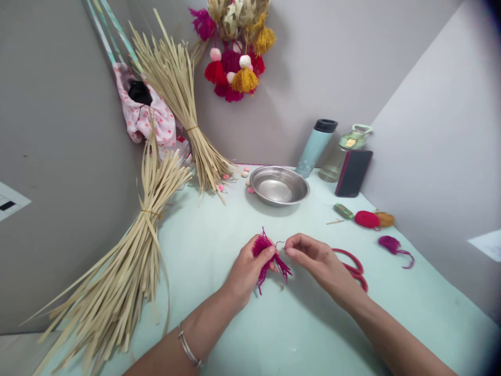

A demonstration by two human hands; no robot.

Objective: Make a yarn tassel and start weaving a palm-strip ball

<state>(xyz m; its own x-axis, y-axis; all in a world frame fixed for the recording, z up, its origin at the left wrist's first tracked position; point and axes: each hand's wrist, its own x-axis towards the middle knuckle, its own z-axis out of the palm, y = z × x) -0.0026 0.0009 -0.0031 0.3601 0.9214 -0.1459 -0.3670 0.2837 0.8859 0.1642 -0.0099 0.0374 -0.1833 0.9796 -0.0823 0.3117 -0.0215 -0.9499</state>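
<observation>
My left hand (250,261) grips a bundle of magenta yarn (263,244), its thumb pressed across the middle. Loose ends of the bundle fan out above and below the fingers. Just to the right, my right hand (311,256) is closed in a pinch, thumb against forefinger, at a thin magenta yarn strand (279,242) near the bundle. The fingertips hide the strand's end. Partly behind my right wrist lie scissors with red handles (359,271); their blades are hidden.
A steel bowl (279,188) stands ahead, with pink and pale beads (250,190) beside it. Straw bundles (144,224) lean at left. A bottle (316,149), a phone (354,173) and yarn balls (367,219) are at right. Tassels (245,78) hang on the wall.
</observation>
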